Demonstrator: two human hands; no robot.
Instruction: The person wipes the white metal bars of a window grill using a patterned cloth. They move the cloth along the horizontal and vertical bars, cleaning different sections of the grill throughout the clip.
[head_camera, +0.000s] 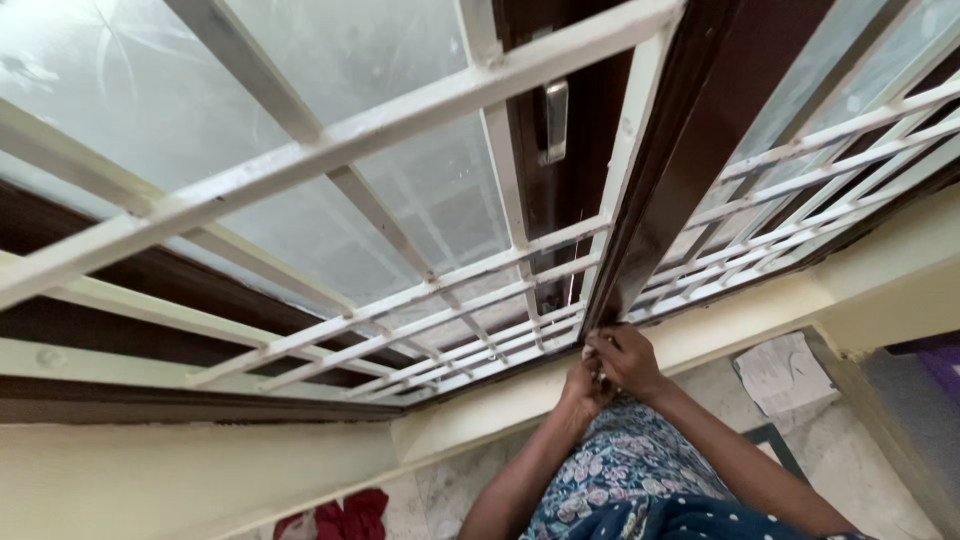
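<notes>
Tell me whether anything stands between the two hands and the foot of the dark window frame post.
Nothing visible does. The left hand and right hand are already at the base of the dark frame post, beside the white grille bars. What the fingers pinch is too small to tell.

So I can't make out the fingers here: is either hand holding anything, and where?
Cannot be told: both hands, left hand and right hand, meet at the dark window frame's bottom end.

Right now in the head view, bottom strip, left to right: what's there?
Red cloth → left hand → right hand → paper sheet → purple thing at the right edge. Both hands meet at the foot of the dark window frame.
</notes>
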